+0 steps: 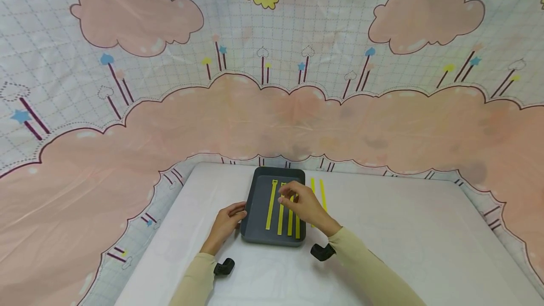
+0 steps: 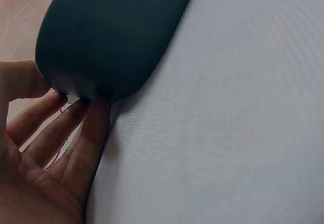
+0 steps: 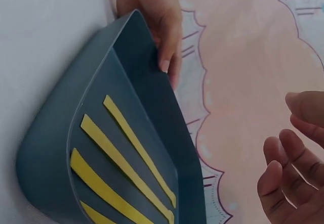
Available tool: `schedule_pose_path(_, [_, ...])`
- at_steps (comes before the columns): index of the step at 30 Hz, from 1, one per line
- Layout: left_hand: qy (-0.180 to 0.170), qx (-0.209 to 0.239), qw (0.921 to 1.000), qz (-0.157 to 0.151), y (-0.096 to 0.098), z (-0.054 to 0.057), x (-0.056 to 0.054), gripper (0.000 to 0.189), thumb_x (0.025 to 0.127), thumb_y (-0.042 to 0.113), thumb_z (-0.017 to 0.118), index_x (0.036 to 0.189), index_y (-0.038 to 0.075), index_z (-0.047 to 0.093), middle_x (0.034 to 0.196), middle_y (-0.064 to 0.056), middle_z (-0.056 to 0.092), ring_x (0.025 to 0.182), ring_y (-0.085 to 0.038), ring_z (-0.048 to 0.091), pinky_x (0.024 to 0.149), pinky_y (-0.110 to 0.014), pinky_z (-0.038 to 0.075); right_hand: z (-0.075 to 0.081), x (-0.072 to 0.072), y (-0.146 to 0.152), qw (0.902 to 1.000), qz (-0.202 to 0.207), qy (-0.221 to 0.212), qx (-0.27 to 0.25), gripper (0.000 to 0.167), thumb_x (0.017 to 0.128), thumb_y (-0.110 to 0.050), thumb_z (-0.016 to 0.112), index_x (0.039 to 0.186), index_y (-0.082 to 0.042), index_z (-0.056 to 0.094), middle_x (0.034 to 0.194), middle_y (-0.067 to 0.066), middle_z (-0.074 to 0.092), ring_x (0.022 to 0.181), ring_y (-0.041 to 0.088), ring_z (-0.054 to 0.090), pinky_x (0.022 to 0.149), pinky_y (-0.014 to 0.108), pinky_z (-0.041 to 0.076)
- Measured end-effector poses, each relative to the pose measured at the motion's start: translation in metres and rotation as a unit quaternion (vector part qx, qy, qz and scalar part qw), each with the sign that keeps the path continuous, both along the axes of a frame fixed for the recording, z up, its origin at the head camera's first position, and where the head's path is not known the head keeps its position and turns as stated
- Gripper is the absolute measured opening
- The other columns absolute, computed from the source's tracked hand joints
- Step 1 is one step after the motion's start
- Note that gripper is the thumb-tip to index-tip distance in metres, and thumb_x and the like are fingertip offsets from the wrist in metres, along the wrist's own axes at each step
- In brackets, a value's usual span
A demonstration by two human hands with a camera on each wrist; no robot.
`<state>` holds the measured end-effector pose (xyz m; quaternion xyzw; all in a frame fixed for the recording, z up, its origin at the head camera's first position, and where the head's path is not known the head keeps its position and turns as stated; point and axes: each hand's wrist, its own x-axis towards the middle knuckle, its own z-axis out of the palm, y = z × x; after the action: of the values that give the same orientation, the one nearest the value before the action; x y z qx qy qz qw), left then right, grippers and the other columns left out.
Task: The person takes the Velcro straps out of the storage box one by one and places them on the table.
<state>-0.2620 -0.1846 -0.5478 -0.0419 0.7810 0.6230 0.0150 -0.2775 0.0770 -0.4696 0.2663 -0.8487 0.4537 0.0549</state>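
My left hand (image 1: 226, 225) grips the left side wall of a dark grey tray (image 1: 256, 211), thumb at the rim and fingers against the outside, as the left wrist view shows on the tray's outer wall (image 2: 111, 37). Several flat yellow straps (image 1: 271, 206) lie lengthwise inside, roughly side by side; the leftmost has a square looped head at its far end. Over the tray's right half hovers my right hand (image 1: 309, 206), fingers loosely bent and nothing between them, covering part of the straps in the head view. The right wrist view shows its fingers (image 3: 293, 178) apart from the tray.
Two more yellow strips (image 1: 323, 192) lie on the white table (image 1: 403, 230) just right of the tray, partly hidden by my right hand. A patterned cloth (image 1: 323, 126) with clouds hangs behind and around the table. Black wrist cameras (image 1: 323, 252) sit below both wrists.
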Motion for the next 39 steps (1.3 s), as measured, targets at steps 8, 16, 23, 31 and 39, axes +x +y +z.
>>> schedule_pose_path(8, [0.003, 0.001, 1.0, 0.001, 0.001, 0.001, 0.0, 0.036, 0.093, 0.009, 0.063, 0.129, 0.003, 0.063, 0.125, -0.02, 0.067, 0.101, -0.019, 0.067, 0.071, -0.028, 0.055, 0.003, 0.0, -0.008, 0.9958, 0.035, 0.05, 0.069, 0.017, 0.091, -0.017, 0.071, 0.108, -0.016, 0.067, 0.099, 0.002, 0.065, 0.083, 0.014, 0.06, 0.067, 0.022, 0.046])
schedule_pose_path(16, [0.001, 0.001, 1.0, 0.0, 0.001, 0.001, -0.002, 0.037, 0.094, 0.01, 0.063, 0.13, 0.004, 0.063, 0.126, -0.019, 0.066, 0.105, -0.023, 0.066, 0.072, -0.029, 0.054, 0.002, -0.003, -0.015, 0.9766, 0.056, 0.11, 0.176, 0.023, 0.093, -0.023, 0.069, 0.114, -0.017, 0.066, 0.109, 0.0, 0.063, 0.091, 0.014, 0.063, 0.078, 0.029, 0.052])
schedule_pose_path(23, [-0.002, -0.005, 1.0, -0.004, 0.002, 0.0, -0.001, 0.038, 0.093, 0.012, 0.063, 0.13, 0.004, 0.063, 0.127, -0.019, 0.066, 0.104, -0.023, 0.067, 0.071, -0.029, 0.054, 0.003, -0.002, -0.02, 0.9607, 0.071, 0.129, 0.235, 0.026, 0.094, -0.03, 0.067, 0.116, -0.017, 0.066, 0.114, 0.0, 0.064, 0.096, 0.018, 0.065, 0.085, 0.032, 0.054])
schedule_pose_path(31, [0.0, -0.008, 1.0, -0.002, 0.002, 0.0, -0.001, 0.037, 0.093, 0.012, 0.064, 0.13, 0.005, 0.063, 0.126, -0.019, 0.067, 0.102, -0.022, 0.066, 0.07, -0.028, 0.053, -0.001, -0.008, -0.025, 0.9348, 0.083, 0.182, 0.294, 0.026, 0.093, -0.028, 0.069, 0.117, -0.019, 0.066, 0.113, -0.002, 0.063, 0.09, 0.009, 0.062, 0.077, 0.023, 0.053])
schedule_pose_path(39, [0.005, -0.002, 1.0, -0.003, 0.002, 0.001, 0.001, 0.039, 0.094, 0.013, 0.064, 0.131, 0.002, 0.061, 0.127, -0.021, 0.065, 0.105, -0.026, 0.066, 0.07, -0.03, 0.053, -0.004, -0.018, -0.028, 0.9022, 0.1, 0.242, 0.342, 0.032, 0.091, -0.026, 0.071, 0.122, -0.02, 0.064, 0.114, -0.003, 0.063, 0.099, 0.012, 0.062, 0.082, 0.026, 0.054])
